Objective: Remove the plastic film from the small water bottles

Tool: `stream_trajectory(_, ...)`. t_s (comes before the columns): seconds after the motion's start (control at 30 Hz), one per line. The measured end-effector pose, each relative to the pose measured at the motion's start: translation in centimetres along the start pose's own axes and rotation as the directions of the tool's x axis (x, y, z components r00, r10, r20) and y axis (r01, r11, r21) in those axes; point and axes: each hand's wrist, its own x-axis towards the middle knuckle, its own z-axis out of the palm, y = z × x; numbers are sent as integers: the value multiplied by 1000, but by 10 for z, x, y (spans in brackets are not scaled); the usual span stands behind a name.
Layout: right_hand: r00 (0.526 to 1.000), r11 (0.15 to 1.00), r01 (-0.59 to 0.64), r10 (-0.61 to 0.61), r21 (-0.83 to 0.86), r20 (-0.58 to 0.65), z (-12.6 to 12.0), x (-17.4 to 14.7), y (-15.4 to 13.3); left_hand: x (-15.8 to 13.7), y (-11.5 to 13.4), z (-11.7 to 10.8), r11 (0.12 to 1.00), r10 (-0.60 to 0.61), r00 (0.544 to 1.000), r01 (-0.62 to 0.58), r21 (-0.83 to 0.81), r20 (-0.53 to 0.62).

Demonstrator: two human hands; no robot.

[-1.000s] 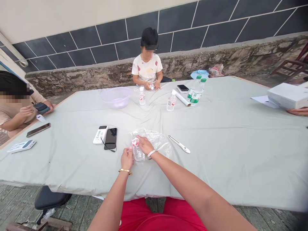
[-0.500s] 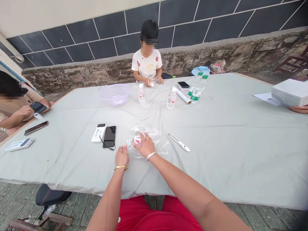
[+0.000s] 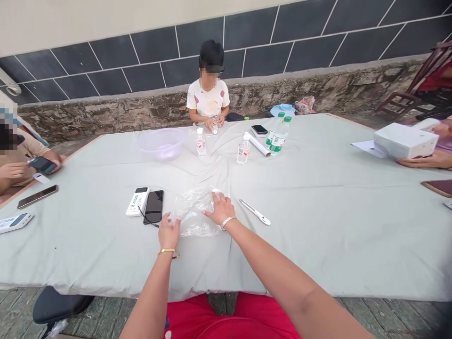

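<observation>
A clear plastic sheet or bag lies crumpled on the grey-green tablecloth in front of me. On its right side my right hand is curled over a small bottle, whose white cap peeks out past the fingertips; the rest is mostly hidden. At the plastic's left edge rests my left hand, thumb and fingers apart, with nothing visible in it. Just right of the right hand is a white utility knife. A black phone and a white power bank lie beyond the left hand.
Two small bottles, a purple basin, a white roll and green-capped bottles stand or lie farther back. A person handles a bottle opposite. Others sit left and right, one holding a white box.
My right hand has carried the bottle rightward across the plastic. My left hand has opened and moved off the plastic's edge. The view has shifted slightly to the right.
</observation>
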Motion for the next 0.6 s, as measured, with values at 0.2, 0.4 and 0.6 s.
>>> stream_trajectory(0.2,995,992,-98,97,-79,-18,-17,1,31,20,30,13,908,237,932,-313,280,272)
stream_trajectory(0.4,985,985,-146,154,-93,84,-30,-3,56,32,11,-3,840,175,886,-362,404,429)
stream_trajectory(0.6,993,991,-120,121,-64,6,-26,14,75,20,-1,-42,789,350,789,-539,295,505)
